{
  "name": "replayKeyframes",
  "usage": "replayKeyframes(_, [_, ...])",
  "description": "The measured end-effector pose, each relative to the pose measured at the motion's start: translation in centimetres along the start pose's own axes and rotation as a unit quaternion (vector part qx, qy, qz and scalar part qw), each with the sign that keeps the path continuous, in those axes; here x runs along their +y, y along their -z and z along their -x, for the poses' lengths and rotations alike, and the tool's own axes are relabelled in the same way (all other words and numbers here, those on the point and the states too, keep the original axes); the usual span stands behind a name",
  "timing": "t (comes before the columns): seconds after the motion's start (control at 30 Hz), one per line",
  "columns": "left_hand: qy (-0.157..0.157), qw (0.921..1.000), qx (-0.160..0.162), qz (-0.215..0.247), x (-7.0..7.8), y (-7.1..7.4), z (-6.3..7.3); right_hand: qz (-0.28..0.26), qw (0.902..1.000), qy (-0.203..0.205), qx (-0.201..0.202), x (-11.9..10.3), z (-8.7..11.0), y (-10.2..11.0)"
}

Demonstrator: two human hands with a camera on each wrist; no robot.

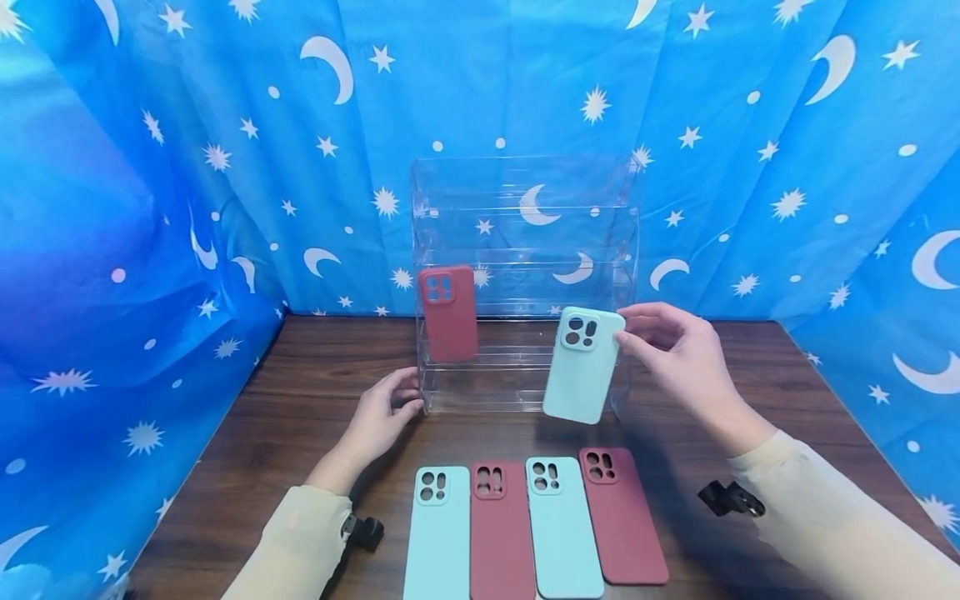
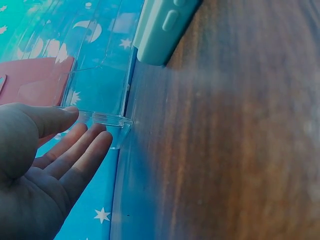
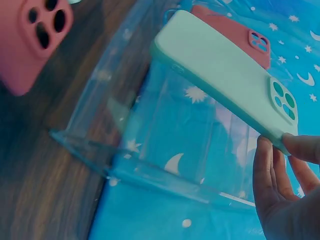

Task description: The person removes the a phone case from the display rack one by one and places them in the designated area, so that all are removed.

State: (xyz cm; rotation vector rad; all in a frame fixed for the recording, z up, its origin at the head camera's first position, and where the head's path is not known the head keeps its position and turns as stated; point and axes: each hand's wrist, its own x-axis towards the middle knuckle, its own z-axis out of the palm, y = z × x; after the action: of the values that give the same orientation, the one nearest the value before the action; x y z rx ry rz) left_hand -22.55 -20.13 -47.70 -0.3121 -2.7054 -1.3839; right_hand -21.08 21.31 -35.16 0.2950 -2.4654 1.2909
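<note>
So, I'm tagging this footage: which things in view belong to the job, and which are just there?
Job:
mint case, pinched by right hand
clear rack, left hand beside it
racked red case
four front cases, probably

Just there:
starry backdrop
wooden table

Phone-case row [image 1: 566, 533] blocking near middle; passable table strip [image 1: 487, 437] running before transparent rack [image 1: 517, 357]; red case [image 1: 453, 332] obstructing rack's left, mint case [image 1: 581, 375] its right.
</note>
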Motion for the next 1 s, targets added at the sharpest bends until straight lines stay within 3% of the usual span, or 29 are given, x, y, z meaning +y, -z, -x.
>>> replayKeyframes(0.37, [0.003, 1.0, 0.002, 0.005, -0.4, 0.0, 0.0, 0.03, 0.9986, -0.025, -0.035, 1.9, 1.4, 2.2])
replayKeyframes(0.53, [0.001, 1.0, 0.005, 0.004, -0.5, -0.1, -0.1, 0.031, 0.9956, -0.034, -0.082, 3.1, 1.9, 4.0])
replayKeyframes(0.7, [-0.011, 0.9999, 0.002, 0.009, -0.3, 0.0, -0.2, 0.051, 0.9888, -0.067, -0.124, 4.5, 2.8, 6.0])
replayKeyframes(1.0, [-0.017, 0.9998, 0.002, 0.01, -0.4, 0.1, -0.2, -0.008, 0.979, -0.102, -0.176, 7.7, 4.3, 7.8])
